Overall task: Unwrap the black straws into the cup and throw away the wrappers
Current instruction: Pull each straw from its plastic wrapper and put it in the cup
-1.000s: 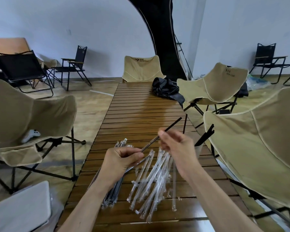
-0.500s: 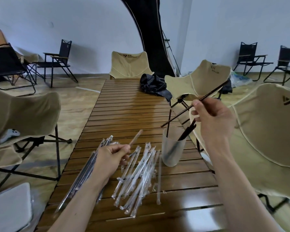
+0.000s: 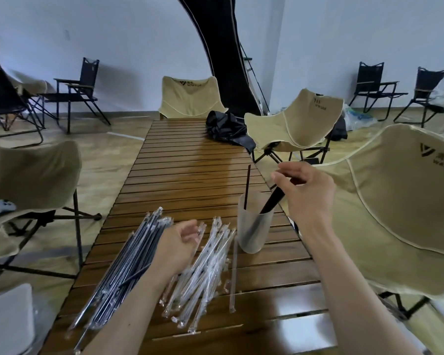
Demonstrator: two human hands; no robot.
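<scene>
A frosted translucent cup stands near the right edge of the slatted wooden table. Several black straws lean in it and one stands upright. My right hand hovers just above the cup's right rim and pinches a black straw whose lower end is in the cup. My left hand rests with relaxed fingers between two piles and holds nothing that I can make out. Wrapped black straws lie to its left. Empty clear wrappers lie to its right.
Beige folding chairs stand on both sides of the table and at its far end. A crumpled black bag lies on the far right of the table. A white box sits low at the left.
My right hand carried the unwrapped straw down from above the cup into it. My left hand let go of the empty wrapper and relaxed over the piles. The view shifted right.
</scene>
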